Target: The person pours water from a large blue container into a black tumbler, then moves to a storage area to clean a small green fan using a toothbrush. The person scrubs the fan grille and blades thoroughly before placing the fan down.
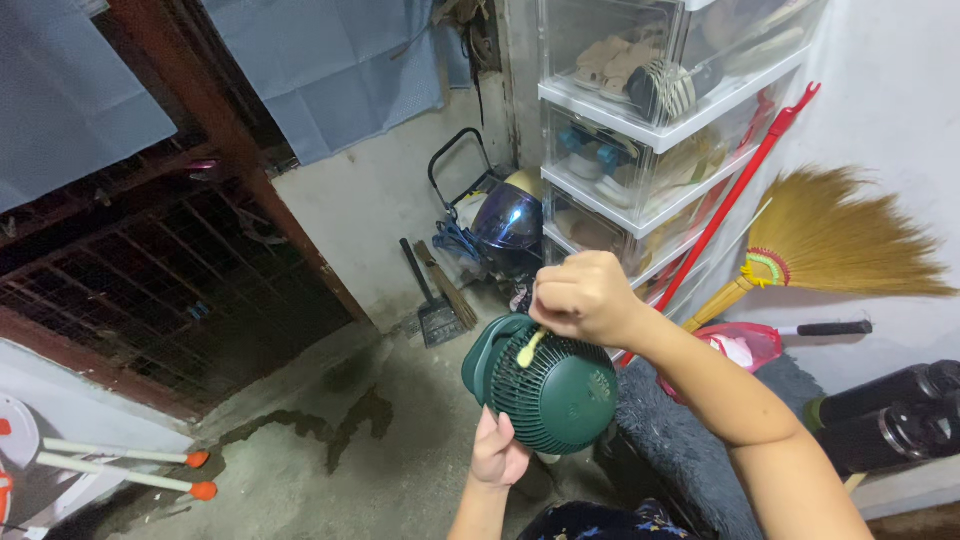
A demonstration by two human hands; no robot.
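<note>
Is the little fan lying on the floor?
No, the green fan is up in the air, held from below by the left hand while the right hand presses a small brush on it.

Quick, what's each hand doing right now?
Left hand: closed on the underside of the green fan, holding it up.
Right hand: closed in a fist on a yellow brush, its tip on the fan's grille.

Fan (548, 385) before drawers (640, 130), broom (830, 240) right
</note>
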